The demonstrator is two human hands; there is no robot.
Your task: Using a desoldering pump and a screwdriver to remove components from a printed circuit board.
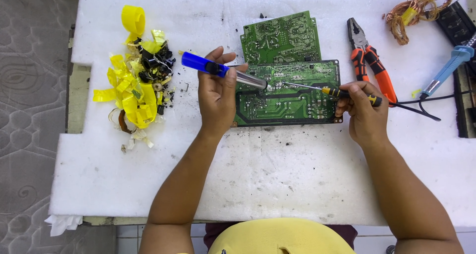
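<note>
A green circuit board (287,93) lies flat on the white foam-covered tabletop (277,169), solder side up, its near edge towards the person. A 2nd green circuit board (280,37) lies just behind it, tilted a little and touching or overlapping its far edge.

The left hand (216,93) rests at the front board's left end, its grip closed round a blue-handled desoldering pump (223,70). The pump's silver barrel slants down to the right, its tip over the board's upper middle. The right hand (364,110) sits at the board's right edge, its grip closed round a soldering iron with a black and yellow handle (347,93). The iron's thin metal shaft reaches left across the board, its point close to the pump's tip; whether they touch cannot be told. A black cord (421,108) trails right from the iron.

Orange-handled pliers (369,60) lie just behind the right hand. Further right lie a light blue-handled tool (446,70) and a coil of copper wire (416,8). Well to the left sits a heap of yellow tape scraps and small black parts (136,80).
</note>
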